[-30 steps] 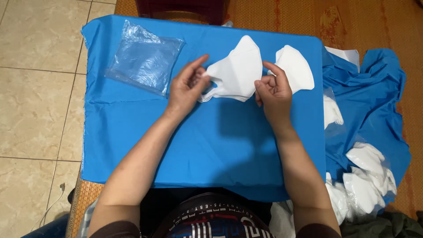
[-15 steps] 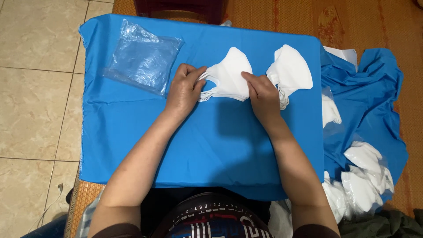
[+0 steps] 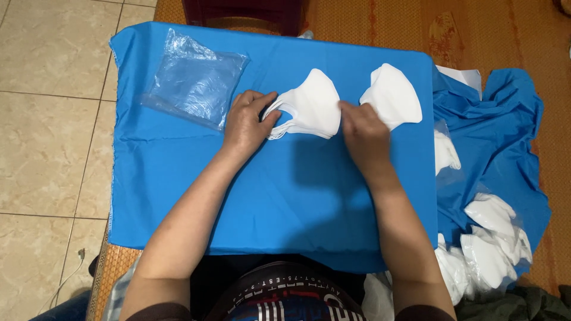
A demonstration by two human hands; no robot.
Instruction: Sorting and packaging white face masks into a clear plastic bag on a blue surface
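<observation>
A stack of white face masks (image 3: pixel 312 107) lies on a blue cloth (image 3: pixel 279 196) that covers a small table. My left hand (image 3: pixel 248 120) grips the ear loops at the stack's left end. My right hand (image 3: pixel 361 132) presses on the stack's right edge with its fingers bent. Just to the right of that hand lies another white mask (image 3: pixel 392 95), untouched. A pile of clear plastic bags (image 3: pixel 193 80) rests at the cloth's far left.
To the right of the table, a crumpled blue cloth (image 3: pixel 499 137) on the floor holds more white masks (image 3: pixel 491 244), some in clear bags. A dark chair (image 3: pixel 244 15) stands behind the table. Beige floor tiles (image 3: pixel 47 119) lie to the left.
Both hands brought the mask stack down and leftward onto the cloth. My right hand left the second mask and now presses the stack's right edge.
</observation>
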